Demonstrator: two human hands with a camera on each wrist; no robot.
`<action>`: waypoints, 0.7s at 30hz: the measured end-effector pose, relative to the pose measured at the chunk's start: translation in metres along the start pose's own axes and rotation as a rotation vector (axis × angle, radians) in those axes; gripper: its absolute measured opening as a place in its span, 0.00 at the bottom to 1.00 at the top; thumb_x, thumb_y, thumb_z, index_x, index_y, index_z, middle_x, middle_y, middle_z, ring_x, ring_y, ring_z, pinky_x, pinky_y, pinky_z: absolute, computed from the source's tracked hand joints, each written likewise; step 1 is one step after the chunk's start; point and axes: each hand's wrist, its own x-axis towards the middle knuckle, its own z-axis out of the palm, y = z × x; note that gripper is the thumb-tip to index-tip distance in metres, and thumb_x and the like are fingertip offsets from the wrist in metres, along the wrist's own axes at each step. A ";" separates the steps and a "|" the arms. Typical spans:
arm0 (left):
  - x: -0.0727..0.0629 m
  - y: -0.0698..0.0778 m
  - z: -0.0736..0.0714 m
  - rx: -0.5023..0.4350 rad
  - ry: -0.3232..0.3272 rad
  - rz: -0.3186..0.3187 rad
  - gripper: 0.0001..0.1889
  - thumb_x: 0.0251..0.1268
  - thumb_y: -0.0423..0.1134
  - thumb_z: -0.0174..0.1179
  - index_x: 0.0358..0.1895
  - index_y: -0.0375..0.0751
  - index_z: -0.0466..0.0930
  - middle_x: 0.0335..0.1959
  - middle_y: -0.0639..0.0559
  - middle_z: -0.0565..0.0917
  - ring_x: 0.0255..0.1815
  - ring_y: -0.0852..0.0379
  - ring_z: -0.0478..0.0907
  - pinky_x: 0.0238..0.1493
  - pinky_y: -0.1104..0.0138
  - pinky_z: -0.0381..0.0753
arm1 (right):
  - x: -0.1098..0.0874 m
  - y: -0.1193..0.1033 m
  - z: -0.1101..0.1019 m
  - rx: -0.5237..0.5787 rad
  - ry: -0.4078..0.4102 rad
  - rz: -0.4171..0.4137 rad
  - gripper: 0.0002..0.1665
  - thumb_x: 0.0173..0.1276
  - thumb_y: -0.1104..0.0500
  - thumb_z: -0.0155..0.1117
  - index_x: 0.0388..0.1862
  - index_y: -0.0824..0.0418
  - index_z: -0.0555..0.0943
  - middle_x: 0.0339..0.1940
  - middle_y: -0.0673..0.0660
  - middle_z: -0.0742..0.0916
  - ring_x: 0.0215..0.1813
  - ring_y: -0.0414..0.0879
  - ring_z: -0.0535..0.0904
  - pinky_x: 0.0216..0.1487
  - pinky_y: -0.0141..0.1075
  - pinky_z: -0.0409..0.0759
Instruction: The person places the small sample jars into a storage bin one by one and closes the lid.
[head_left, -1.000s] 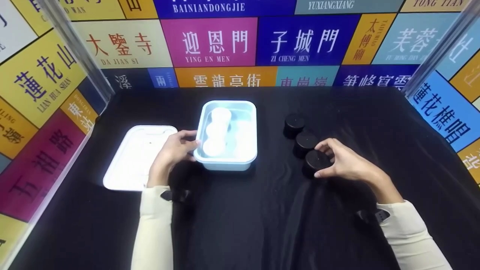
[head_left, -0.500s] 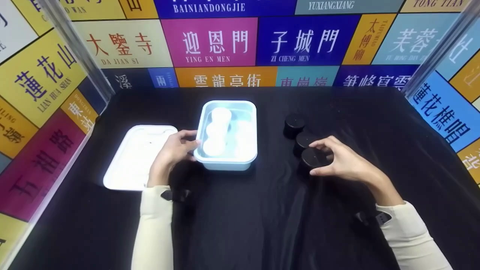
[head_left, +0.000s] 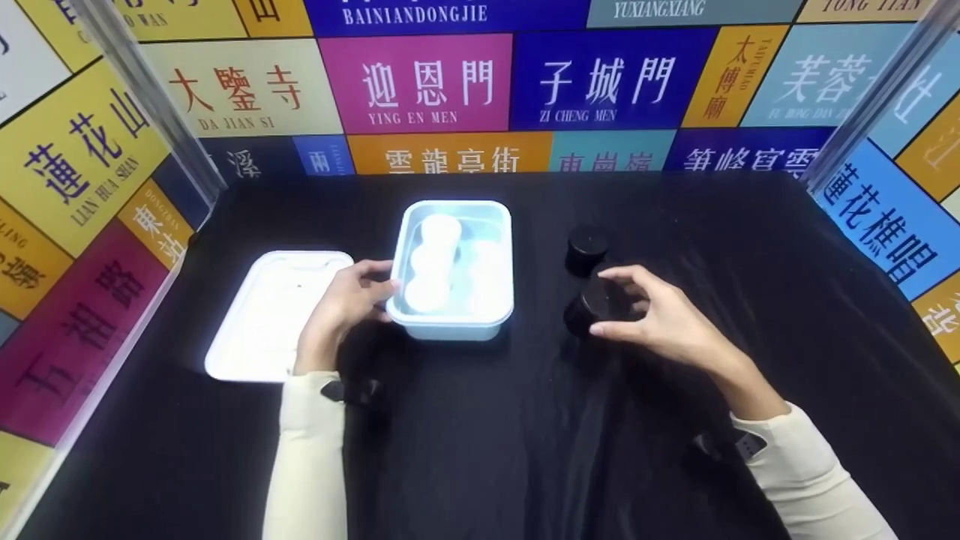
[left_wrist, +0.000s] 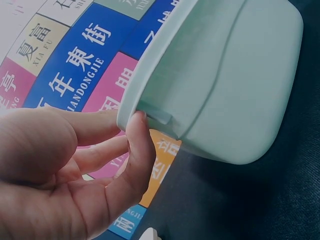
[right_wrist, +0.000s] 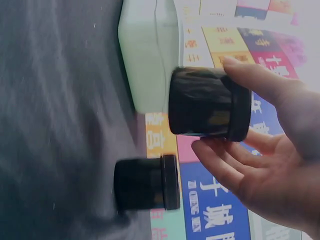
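My right hand (head_left: 671, 319) grips a black lidded jar (right_wrist: 205, 102) between thumb and fingers, raised off the black cloth in the right wrist view. A second black jar (right_wrist: 145, 183) stands on the cloth beyond it. The head view shows a black jar (head_left: 587, 250) just behind the held one, which may hide more. With thumb and fingers, my left hand (head_left: 351, 296) pinches the rim of a pale green plastic box (head_left: 450, 331). Inside the box, white round things (head_left: 429, 292) stand in two rows, washed out by glare on the right side.
A white lid (head_left: 259, 322) lies flat on the black cloth (head_left: 465, 435), left of the box and partly behind my left wrist. Printed panels (head_left: 420, 82) with large characters close off the back and both sides, with clear posts (head_left: 862, 112) at the corners.
My right hand has lifted the nearest jar and carried it left, toward the box, so it now covers where the middle jar stood. My left hand and the box keep their place.
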 end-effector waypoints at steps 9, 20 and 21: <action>0.000 -0.001 0.000 0.014 -0.002 -0.002 0.25 0.73 0.34 0.57 0.71 0.35 0.68 0.55 0.29 0.81 0.31 0.59 0.81 0.29 0.71 0.87 | 0.011 -0.021 0.019 0.092 0.104 -0.070 0.40 0.54 0.57 0.82 0.66 0.57 0.76 0.59 0.56 0.83 0.47 0.43 0.82 0.47 0.20 0.80; 0.001 -0.001 0.000 0.031 0.008 -0.012 0.26 0.73 0.35 0.58 0.72 0.36 0.68 0.53 0.31 0.81 0.34 0.58 0.82 0.31 0.70 0.87 | 0.033 -0.053 0.042 0.112 0.094 -0.164 0.40 0.52 0.56 0.82 0.65 0.57 0.77 0.57 0.55 0.81 0.52 0.46 0.78 0.49 0.22 0.80; 0.001 -0.001 0.000 0.027 0.009 -0.012 0.25 0.73 0.34 0.58 0.71 0.36 0.68 0.53 0.31 0.81 0.34 0.58 0.82 0.31 0.70 0.87 | 0.036 -0.056 0.044 0.112 0.088 -0.167 0.40 0.52 0.55 0.83 0.65 0.57 0.77 0.57 0.56 0.81 0.52 0.46 0.78 0.50 0.22 0.80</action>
